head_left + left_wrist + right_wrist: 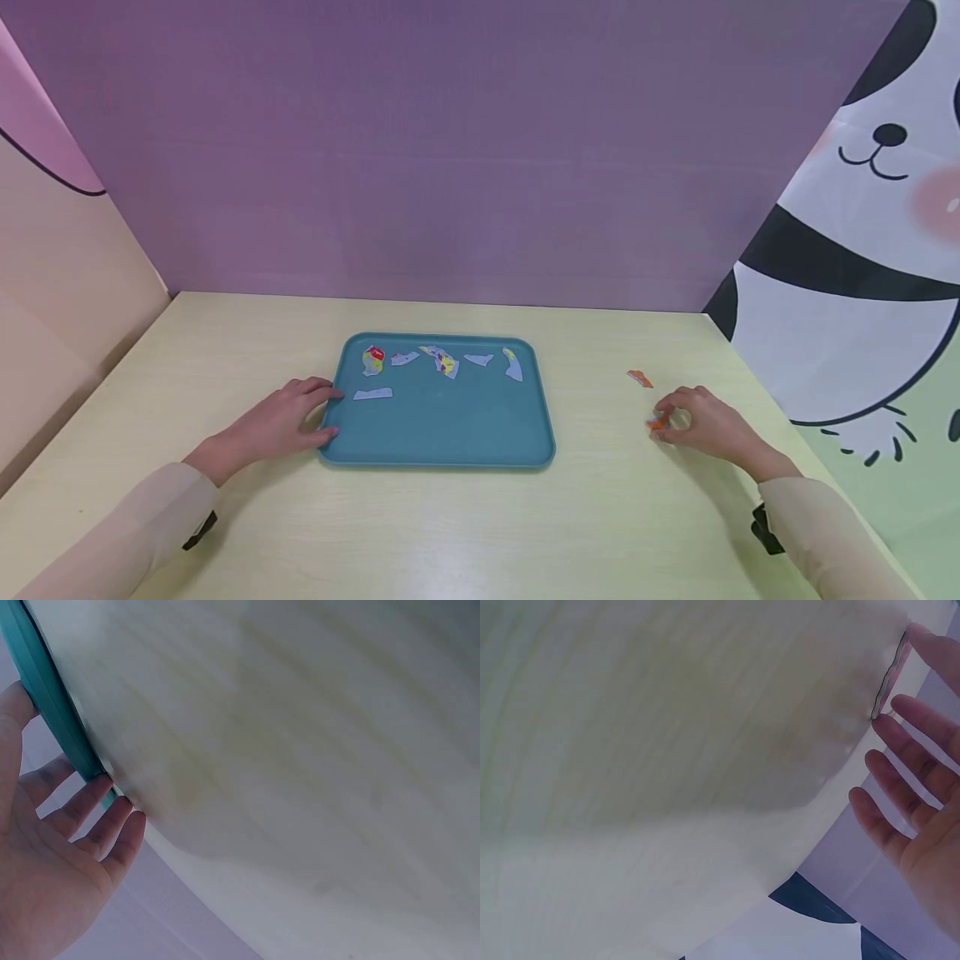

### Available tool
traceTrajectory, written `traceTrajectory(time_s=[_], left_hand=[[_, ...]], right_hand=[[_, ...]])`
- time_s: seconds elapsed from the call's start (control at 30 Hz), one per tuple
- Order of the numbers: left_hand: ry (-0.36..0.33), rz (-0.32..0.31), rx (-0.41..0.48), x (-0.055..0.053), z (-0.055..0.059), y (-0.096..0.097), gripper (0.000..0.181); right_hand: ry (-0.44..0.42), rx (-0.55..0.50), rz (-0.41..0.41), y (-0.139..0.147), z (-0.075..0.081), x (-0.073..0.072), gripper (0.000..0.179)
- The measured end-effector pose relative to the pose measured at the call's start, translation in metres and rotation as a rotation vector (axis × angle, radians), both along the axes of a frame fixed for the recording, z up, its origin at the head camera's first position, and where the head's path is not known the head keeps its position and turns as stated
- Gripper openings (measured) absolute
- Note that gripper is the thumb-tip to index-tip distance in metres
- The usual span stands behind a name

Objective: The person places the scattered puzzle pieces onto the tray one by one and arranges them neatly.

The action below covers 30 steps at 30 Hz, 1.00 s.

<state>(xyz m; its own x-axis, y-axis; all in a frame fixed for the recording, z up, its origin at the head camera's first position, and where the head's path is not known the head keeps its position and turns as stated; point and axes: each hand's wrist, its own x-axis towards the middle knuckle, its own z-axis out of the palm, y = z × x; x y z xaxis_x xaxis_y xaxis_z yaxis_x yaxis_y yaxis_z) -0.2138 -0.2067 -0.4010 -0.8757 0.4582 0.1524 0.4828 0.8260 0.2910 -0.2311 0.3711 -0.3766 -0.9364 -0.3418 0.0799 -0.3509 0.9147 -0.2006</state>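
Observation:
In the head view, my left hand (281,421) rests at the left rim of a blue-green tray (450,433), thumb and fingertips touching its edge. The left wrist view has the fingers nearly straight along the tray's side (56,705). To the right of the tray, my right hand (705,425) pinches a small orange paper piece (658,422) between thumb and fingers, close over the table. Seen from the right wrist, that thin piece (889,679) spans from thumb tip to fingertip, its face mostly hidden. Another orange paper piece (640,378) lies just beyond this hand.
Irregular paper pieces lie in the tray: a red-and-yellow one (372,360), a long patterned one (442,362), a curved one (513,365), a pale strip (373,393) and several others. The pale wooden table (480,533) meets a purple wall (450,167) behind; a panda-print wall (847,333) stands right.

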Motion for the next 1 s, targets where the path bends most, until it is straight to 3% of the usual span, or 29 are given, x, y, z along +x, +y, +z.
traceTrajectory(time_s=[0.27, 0.73, 1.0], left_hand=[[-0.005, 0.003, 0.004, -0.0007, -0.0001, -0.0005, 0.049], [-0.015, 0.001, 0.004, -0.0007, 0.0004, -0.0006, 0.049], [-0.015, 0.002, 0.002, -0.0021, -0.0018, -0.0013, 0.049]], right_hand=[[0.009, -0.021, 0.04, 0.0006, -0.0021, -0.002, 0.029], [0.011, -0.001, 0.011, -0.0042, -0.002, -0.0024, 0.03], [0.056, 0.004, 0.075, -0.0058, -0.005, -0.0061, 0.025]])
